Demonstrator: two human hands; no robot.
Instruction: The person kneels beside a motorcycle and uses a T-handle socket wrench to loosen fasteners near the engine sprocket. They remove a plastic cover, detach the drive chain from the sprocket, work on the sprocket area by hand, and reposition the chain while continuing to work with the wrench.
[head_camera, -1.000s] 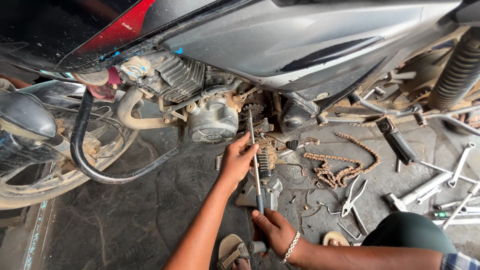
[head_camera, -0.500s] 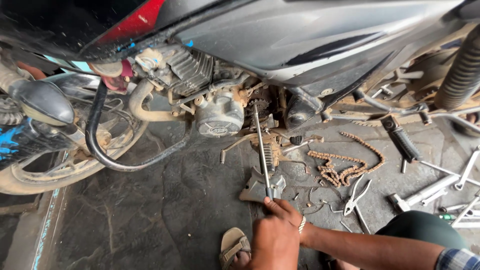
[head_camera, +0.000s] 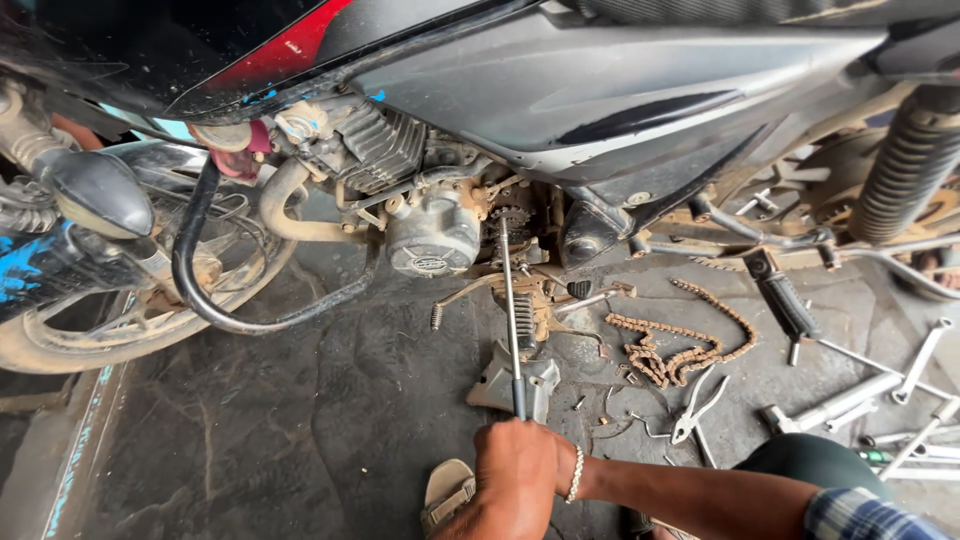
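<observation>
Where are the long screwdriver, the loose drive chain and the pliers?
long screwdriver (head_camera: 510, 310), head view, mid-shaft.
loose drive chain (head_camera: 668, 358), head view, bunched links on the floor.
pliers (head_camera: 692, 418), head view, near the pivot.

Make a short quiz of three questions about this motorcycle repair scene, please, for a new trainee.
1. True or false: the loose drive chain lies on the ground, off the motorcycle.
2. Where does the far tip of the long screwdriver point? A) at the front wheel B) at the small sprocket beside the engine C) at the pliers
3. Fill in: the white-handled pliers lie just in front of the ____ on the floor.

Key
1. True.
2. B; one hand holds the handle end, and which hand it is cannot be told.
3. Chain.
</observation>
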